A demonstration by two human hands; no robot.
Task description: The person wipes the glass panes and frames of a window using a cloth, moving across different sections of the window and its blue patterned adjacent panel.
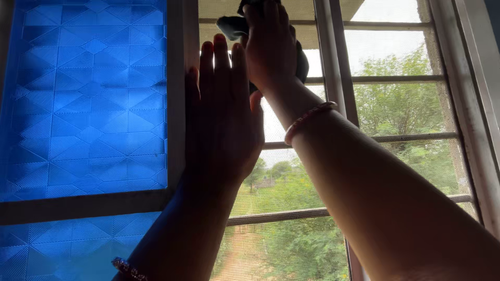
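My left hand (224,114) lies flat with its fingers together and pointing up, pressed against the edge of the window frame (177,104). My right hand (270,44) is higher up, gripping a dark cloth (232,26) and pressing it against the mesh screen (291,182) near the top. A beaded bracelet circles each wrist. Part of the cloth is hidden behind my right hand.
A blue patterned glass pane (83,99) fills the left side, with a second one (62,250) below it. Horizontal bars (396,79) cross the screened window. A pale vertical frame post (330,57) stands right of my hands. Green trees show outside.
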